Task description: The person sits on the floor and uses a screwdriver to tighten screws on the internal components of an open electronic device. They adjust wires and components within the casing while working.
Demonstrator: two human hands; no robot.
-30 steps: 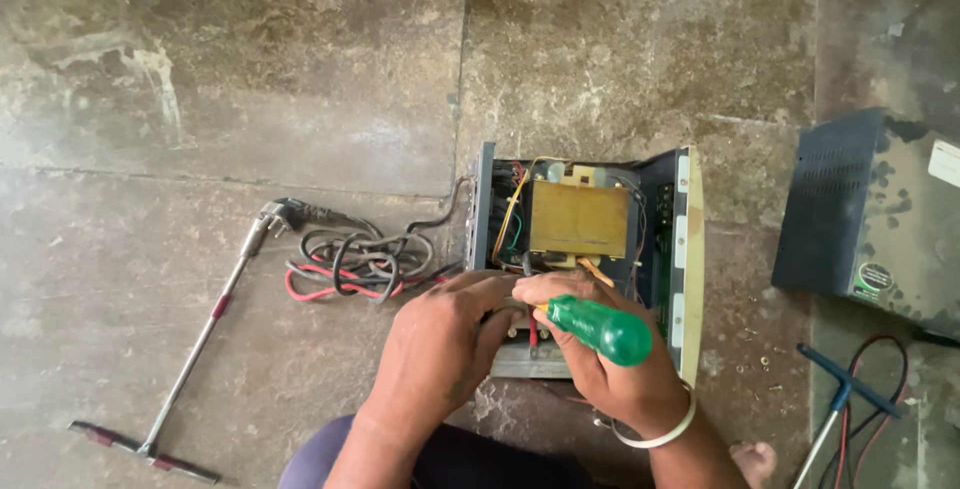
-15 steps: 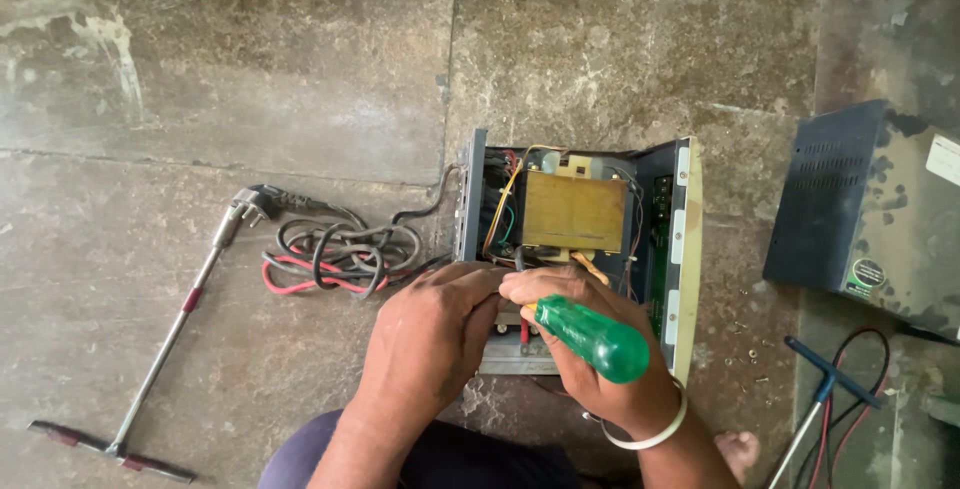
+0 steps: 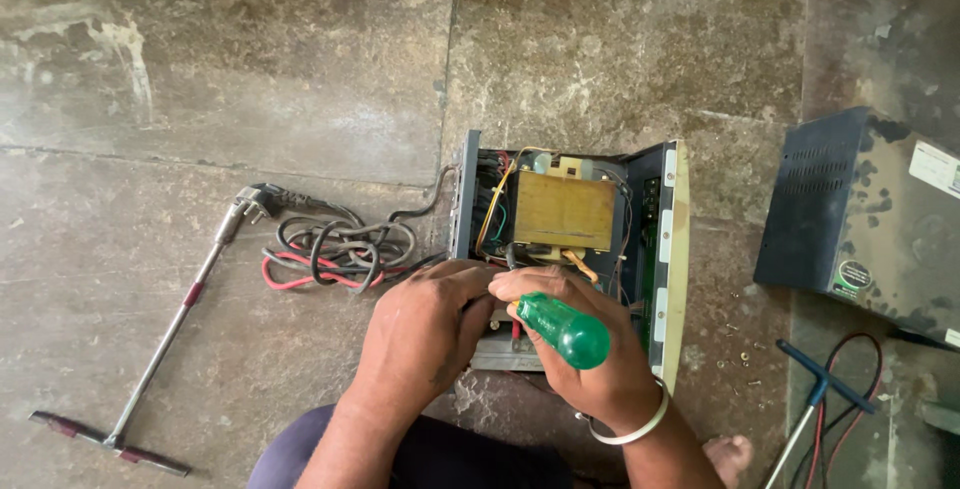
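Two hands: both sit at the near edge of the open dark metal electrical box with a yellow-brown block transformer inside (image 3: 570, 239), which lies on the stone floor (image 3: 250, 79).
Right hand (image 3: 590, 349): fingers curled tight round the green translucent plastic screwdriver handle (image 3: 562, 330); a white bangle (image 3: 628, 427) sits on that wrist.
Screwdriver axis: handle butt points down-right toward the person, shaft end runs up-left into the box; tip hidden behind the fingers, cannot tell what it meets.
Left hand (image 3: 425, 334): fingers bunched together, tips pressed at the box's near-left corner, just beside the right hand's fingertips; whether it pinches a part I cannot tell, the knuckles cover it.
Nearer hand: both touch or nearly touch the box; the left hand covers the work spot, the right comes in from the right side.
Box lie: long side runs away from the person, cream front panel (image 3: 676, 249) on the right edge, open top facing the camera.
Left of box: coiled black and red cable with a grey plug (image 3: 335, 249), touching the box wall.
Far left: long metal T-handled rod tool with red grips (image 3: 150, 349), well apart from both hands.
Right: dark blue vented metal cover (image 3: 860, 209), apart from the box.
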